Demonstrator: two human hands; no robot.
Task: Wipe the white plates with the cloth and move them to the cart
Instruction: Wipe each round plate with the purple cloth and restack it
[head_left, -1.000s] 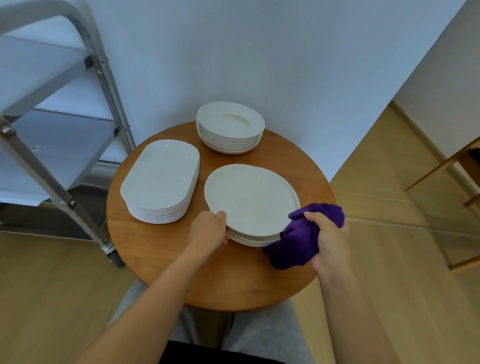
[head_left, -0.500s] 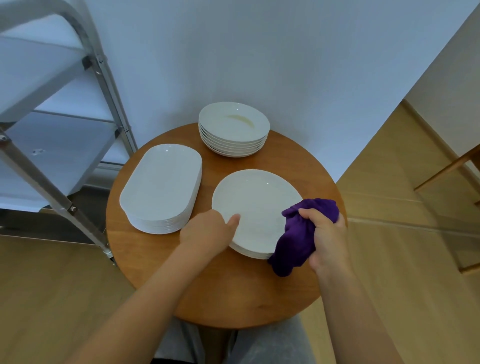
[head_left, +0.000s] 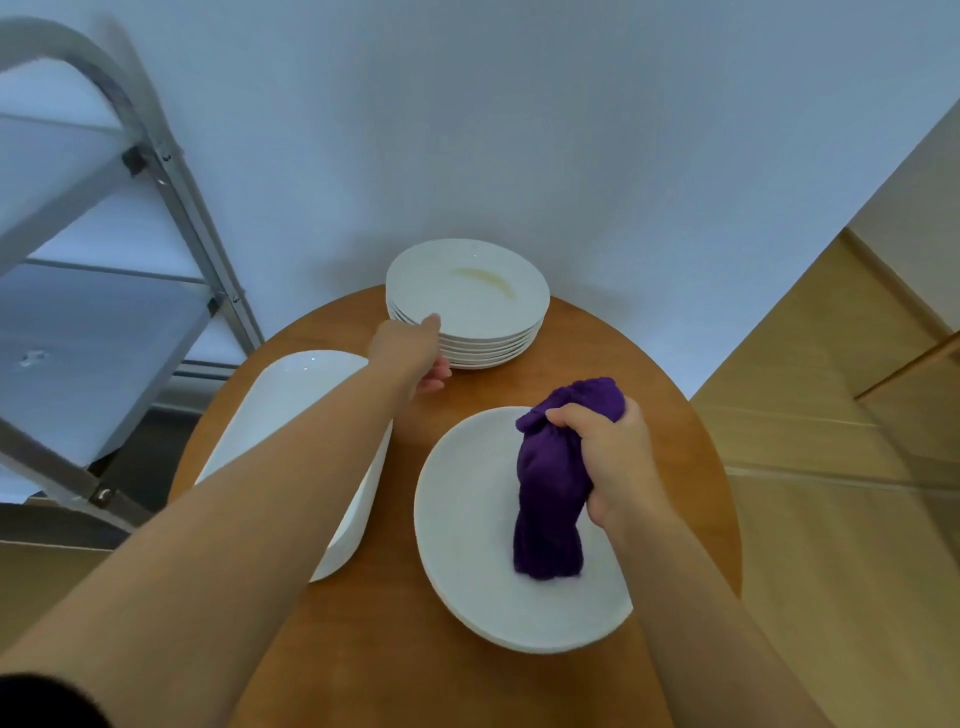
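The right hand (head_left: 615, 457) has a closed grip on the purple cloth (head_left: 553, 499), which rests on the near plate stack (head_left: 467, 530). Beyond, the left hand (head_left: 410, 353) touches the far plate stack (head_left: 467, 301) on the desk (head_left: 649, 395), its grip seemingly loose; the cart (head_left: 78, 312) stands at left.

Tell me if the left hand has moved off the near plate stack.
Yes. The left hand has gone from the near stack across the table to the far round stack.

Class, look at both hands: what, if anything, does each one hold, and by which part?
The right hand grips the purple cloth by its bunched upper end. The left hand touches the near-left rim of the far plate stack; a closed grip cannot be told.
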